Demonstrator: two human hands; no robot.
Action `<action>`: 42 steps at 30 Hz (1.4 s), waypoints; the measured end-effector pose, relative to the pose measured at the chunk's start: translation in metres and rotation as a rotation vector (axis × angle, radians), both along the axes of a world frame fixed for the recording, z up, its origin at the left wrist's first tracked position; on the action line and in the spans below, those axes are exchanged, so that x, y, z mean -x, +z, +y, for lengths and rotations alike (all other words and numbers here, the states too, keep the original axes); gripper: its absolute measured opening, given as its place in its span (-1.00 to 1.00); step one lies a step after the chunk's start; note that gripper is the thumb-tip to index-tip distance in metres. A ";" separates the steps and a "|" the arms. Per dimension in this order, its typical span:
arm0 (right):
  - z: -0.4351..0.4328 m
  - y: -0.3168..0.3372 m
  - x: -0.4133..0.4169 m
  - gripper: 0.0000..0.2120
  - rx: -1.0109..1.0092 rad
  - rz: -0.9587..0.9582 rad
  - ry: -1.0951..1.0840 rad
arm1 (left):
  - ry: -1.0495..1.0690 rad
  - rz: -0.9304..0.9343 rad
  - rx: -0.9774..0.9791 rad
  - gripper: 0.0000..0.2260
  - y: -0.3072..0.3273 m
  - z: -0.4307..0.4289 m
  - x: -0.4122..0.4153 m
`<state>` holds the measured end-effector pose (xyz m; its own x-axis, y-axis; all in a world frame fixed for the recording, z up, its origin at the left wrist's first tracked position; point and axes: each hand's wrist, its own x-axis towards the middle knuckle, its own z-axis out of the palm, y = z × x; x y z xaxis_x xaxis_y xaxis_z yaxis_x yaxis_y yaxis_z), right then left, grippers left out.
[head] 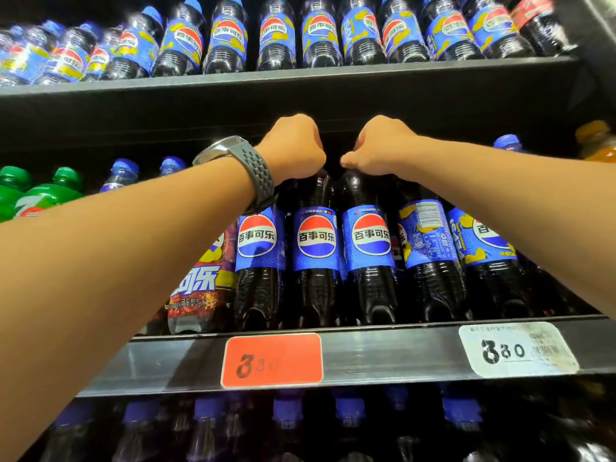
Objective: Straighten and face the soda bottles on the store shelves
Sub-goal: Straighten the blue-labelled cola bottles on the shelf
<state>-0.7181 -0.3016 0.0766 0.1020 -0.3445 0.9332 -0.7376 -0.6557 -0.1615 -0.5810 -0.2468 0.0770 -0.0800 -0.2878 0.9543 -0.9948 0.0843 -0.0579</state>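
Dark store shelves fill the view, and the middle shelf [366, 356] holds the row being fixed. Two bottles stand side by side at its front. The first Pepsi bottle [315, 241] is under the left hand [293, 145], and the second Pepsi bottle [370, 241] is under the right hand [380, 148]. Each hand is curled into a fist around a bottle top, so the caps are hidden. Both round logos face out, and so does the one on the Pepsi bottle to the left [256, 243], so I think these three are done.

Just to the right, the turned bottle [430, 235] shows its barcode, and the bottle past it [483, 241] shows only part of its logo. Those two look like the next to twist. On the left, a dark purple bottle [200, 285] is partly behind the arm, so I cannot tell if it is straight. The top-row bottles [226, 38] look mixed, with some logos off to the side.

Room is tight. The upper shelf board [300, 91] sits close over the hands, so lifting high would likely bump it. The bottles touch each other, so turning in place seems safer than sliding. Their bottoms stand near the front edge, just above the red price tag [271, 360].
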 end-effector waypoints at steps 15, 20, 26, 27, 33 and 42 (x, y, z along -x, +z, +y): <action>-0.005 -0.001 0.009 -0.46 0.060 0.002 -0.065 | 0.001 -0.075 0.043 -0.86 -0.002 0.002 0.002; -0.006 0.000 0.012 -0.45 0.031 0.101 -0.109 | 0.066 -0.117 0.028 -0.83 -0.003 0.003 0.003; -0.003 0.002 0.028 -0.69 0.122 0.091 -0.028 | 0.092 -0.136 0.011 -0.79 0.002 0.008 0.010; -0.001 0.003 0.035 -0.74 0.142 0.080 -0.013 | 0.097 -0.158 0.024 -0.77 0.003 0.007 0.014; -0.003 0.000 0.085 -0.74 0.215 0.130 -0.170 | 0.069 -0.239 0.077 -0.66 -0.001 -0.004 0.050; -0.019 -0.009 0.142 -0.62 0.076 0.330 -0.343 | 0.072 -0.185 -0.149 -0.68 -0.004 -0.030 0.101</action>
<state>-0.8603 -0.3210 0.0680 0.2893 -0.3419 0.8941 -0.9173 -0.3661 0.1569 -0.6823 -0.2770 0.0735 -0.2234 -0.4353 0.8721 -0.9722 0.0345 -0.2318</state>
